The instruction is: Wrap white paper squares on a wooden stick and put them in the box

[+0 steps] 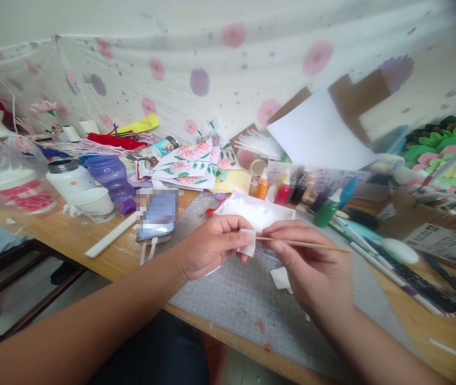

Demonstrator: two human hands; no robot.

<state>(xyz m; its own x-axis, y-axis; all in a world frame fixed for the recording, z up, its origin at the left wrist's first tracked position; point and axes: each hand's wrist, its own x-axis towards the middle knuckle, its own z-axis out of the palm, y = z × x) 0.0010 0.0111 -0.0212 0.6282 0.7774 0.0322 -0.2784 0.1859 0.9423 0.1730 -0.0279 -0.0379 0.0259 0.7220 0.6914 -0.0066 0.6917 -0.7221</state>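
My left hand (225, 240) pinches a small square of white paper (247, 246) between thumb and fingers. In my right hand (311, 256) is a thin wooden stick (316, 245), held level, its left end against the white paper. Whether the paper is wrapped round the stick or only touches it, I cannot tell. Just behind my hands stands a shallow white box (287, 213) with white material in it. Below my right hand, more white paper pieces (280, 278) lie on the grey cutting mat (236, 310).
Paint bottles, a green one (327, 208) among them, stand behind my right hand. A phone (157, 215) leans left of the mat. Further left are a paper cup (93, 203) and a purple container (111, 176). Brushes and a black ruler (408, 275) lie at right beside a cardboard box (448, 235).
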